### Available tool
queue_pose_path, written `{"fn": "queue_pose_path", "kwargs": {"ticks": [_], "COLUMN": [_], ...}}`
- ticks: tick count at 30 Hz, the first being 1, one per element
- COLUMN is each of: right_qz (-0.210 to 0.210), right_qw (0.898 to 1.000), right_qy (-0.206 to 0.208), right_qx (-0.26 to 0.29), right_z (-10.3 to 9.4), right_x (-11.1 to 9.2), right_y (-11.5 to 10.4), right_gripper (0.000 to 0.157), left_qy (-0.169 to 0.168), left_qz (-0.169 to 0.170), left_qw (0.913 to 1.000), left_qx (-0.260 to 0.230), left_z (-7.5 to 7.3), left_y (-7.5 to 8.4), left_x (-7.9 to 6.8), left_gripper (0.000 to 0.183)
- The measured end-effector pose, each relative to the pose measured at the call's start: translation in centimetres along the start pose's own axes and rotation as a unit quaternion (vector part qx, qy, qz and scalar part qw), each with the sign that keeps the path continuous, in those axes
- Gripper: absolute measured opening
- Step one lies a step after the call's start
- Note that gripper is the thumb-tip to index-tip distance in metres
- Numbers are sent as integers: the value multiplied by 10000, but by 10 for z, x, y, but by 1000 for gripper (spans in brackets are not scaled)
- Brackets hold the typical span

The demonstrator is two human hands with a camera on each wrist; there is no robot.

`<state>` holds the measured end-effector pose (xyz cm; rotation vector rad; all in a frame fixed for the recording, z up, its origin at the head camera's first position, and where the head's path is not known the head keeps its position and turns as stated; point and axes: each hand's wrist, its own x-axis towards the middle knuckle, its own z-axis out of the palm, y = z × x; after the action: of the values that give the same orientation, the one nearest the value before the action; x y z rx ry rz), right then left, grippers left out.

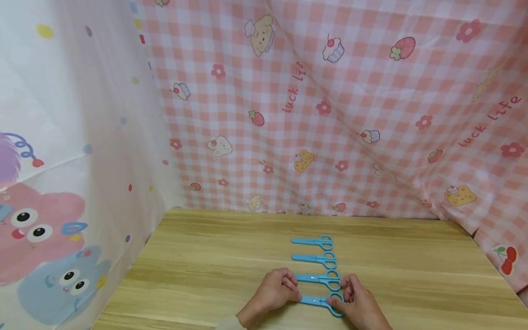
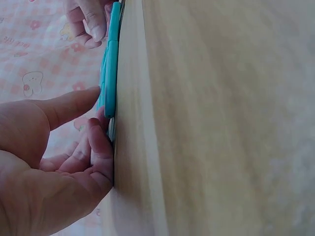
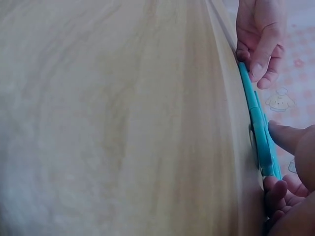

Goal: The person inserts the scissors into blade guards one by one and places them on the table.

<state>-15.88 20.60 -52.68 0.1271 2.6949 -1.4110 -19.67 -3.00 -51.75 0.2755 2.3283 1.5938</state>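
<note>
Several light-blue scissors lie in a column on the wooden table, blade ends left and handle loops right. At the nearest pair of scissors [image 1: 313, 300], my left hand [image 1: 275, 289] holds the blade end, thumb on top and fingers curled by the tip. My right hand [image 1: 358, 302] holds that pair's handle loops between thumb and curled fingers. Just beyond is a second pair of scissors [image 1: 307, 277], close to both hands' fingers. Both wrist views show the nearest scissors [image 2: 111, 73] edge-on, flat along the tabletop.
Farther back lie a third pair of scissors [image 1: 304, 258] and a fourth pair [image 1: 305, 241]. The wooden table [image 1: 198, 261] meets a pink checked cloth [image 1: 231, 101] at its back edge. A white cloth with cartoon figures [image 1: 111, 183] hangs along the left side.
</note>
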Motion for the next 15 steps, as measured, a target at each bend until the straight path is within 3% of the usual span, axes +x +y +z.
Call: {"fn": "queue_pose_path", "kwargs": {"ticks": [9,15], "right_qz": [15,-327], "right_qw": [9994,9988], "right_qy": [80,247], "right_qx": [323,255], "right_z": [-8,-18], "right_x": [2,6], "right_y": [-3,-2], "right_gripper": [41,33], "left_qy": [-178,-106], "left_qz": [166,354], "left_qw": [9991,9990], "left_qx": [-362,-253], "left_z": [-8,-24], "left_y": [-4,-2], "left_x": [0,1], "left_gripper": [16,4]}}
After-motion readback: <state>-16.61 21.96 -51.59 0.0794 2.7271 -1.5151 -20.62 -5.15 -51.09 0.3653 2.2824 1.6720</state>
